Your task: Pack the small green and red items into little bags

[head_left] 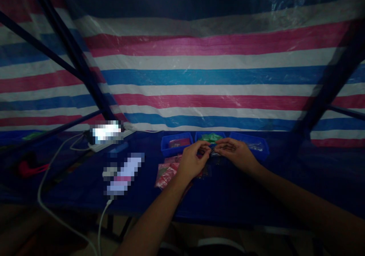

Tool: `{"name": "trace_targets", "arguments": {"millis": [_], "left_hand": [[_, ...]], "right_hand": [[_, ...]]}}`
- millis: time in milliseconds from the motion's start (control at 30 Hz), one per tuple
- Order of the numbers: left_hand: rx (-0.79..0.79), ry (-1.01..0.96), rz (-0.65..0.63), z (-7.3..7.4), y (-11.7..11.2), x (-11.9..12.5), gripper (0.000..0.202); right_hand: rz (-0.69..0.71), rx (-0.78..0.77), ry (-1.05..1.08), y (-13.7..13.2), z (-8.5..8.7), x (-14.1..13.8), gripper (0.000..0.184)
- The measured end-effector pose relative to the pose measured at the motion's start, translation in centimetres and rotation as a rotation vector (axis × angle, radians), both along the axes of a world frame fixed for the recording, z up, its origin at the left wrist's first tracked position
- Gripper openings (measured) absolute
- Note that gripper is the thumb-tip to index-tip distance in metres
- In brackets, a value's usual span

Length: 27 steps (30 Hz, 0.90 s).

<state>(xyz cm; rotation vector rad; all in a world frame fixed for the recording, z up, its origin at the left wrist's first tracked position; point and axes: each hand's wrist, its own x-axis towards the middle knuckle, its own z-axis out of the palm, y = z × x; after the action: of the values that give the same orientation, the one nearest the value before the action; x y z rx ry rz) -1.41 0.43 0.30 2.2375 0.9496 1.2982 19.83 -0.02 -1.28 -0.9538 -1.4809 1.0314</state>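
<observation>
My left hand (194,158) and my right hand (237,152) almost meet over the table, just in front of the blue trays. Both have bent fingers, with thumb and fingertips brought together. Something small, thin and shiny shows between them, too dim to name. Below and left of my left hand lie several pink-and-clear plastic packets (167,175). One blue tray (163,149) has a reddish packet in it. The middle tray holds green packets (211,137), partly behind my fingers. Beyond my right hand, the right tray (264,146) contains clear, shiny pieces.
The blue table (242,199) carries a blurred-out phone-like device (127,176) with a white cable (99,225). A bright screen (107,131) rests by a white power strip (99,146). Dark metal posts (71,58) flank a striped plastic sheet (213,77) behind.
</observation>
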Motion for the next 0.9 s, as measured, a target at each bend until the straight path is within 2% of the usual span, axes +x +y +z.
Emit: {"name": "trace_targets", "arguments": {"millis": [300, 467, 700, 900], "left_hand": [[-0.07, 0.037, -0.03, 0.15, -0.25, -0.05, 0.024], [-0.032, 0.059, -0.037, 0.46, -0.38, -0.11, 0.022], [-0.083, 0.0, -0.034, 0.22, -0.45, 0.2, 0.037], [-0.086, 0.027, -0.046, 0.38, -0.48, 0.03, 0.032]], "right_hand": [[-0.002, 0.037, 0.009, 0.13, -0.29, 0.11, 0.038], [0.007, 0.029, 0.025, 0.1, -0.18, 0.05, 0.039], [0.006, 0.042, 0.034, 0.31, -0.51, 0.05, 0.038], [-0.007, 0.027, 0.03, 0.1, -0.24, -0.1, 0.037]]}}
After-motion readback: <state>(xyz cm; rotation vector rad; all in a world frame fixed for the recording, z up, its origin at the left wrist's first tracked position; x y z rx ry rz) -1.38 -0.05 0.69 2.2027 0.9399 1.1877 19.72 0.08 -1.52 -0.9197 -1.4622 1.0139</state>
